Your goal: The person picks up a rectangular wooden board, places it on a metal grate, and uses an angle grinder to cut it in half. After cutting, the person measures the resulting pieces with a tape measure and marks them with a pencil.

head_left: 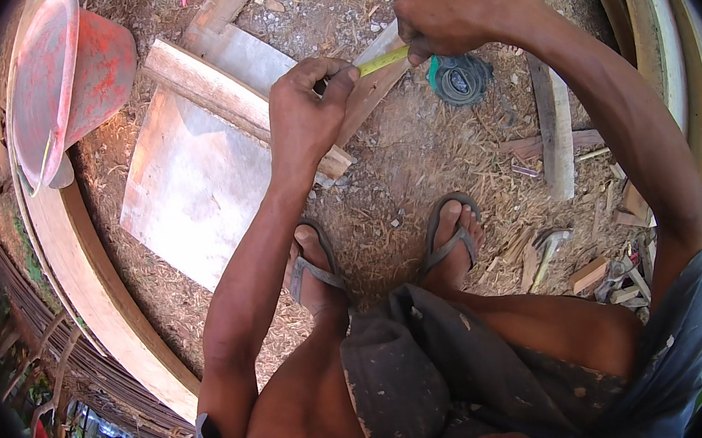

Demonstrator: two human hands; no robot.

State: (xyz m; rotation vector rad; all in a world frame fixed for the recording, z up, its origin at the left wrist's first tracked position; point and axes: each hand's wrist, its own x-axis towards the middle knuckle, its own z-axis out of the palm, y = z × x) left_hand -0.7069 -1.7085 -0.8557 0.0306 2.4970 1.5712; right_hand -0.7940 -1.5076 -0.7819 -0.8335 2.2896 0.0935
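Note:
A short stretch of yellow tape measure [383, 60] runs between my two hands. My left hand [310, 105] is closed, pinching the tape at its left end between thumb and fingers. My right hand [451, 17] is closed around its other end, with the knuckles up; whether the tape's case is inside that fist is hidden. Under the tape a wooden board [371, 99] lies slanted on the ground. Just below my right hand sits a round dark coil with a teal edge [460, 79], too unclear to name. Left of my left hand, a narrow plank [207, 89] crosses a pale flat panel [195, 183].
A red-stained bucket [97, 83] lies tipped at the upper left. Long timber beams [112, 284] curve along the left, with more timber [660, 46] at the right. A hammer [547, 255] and wood offcuts [589, 275] lie right of my sandalled feet, among wood shavings.

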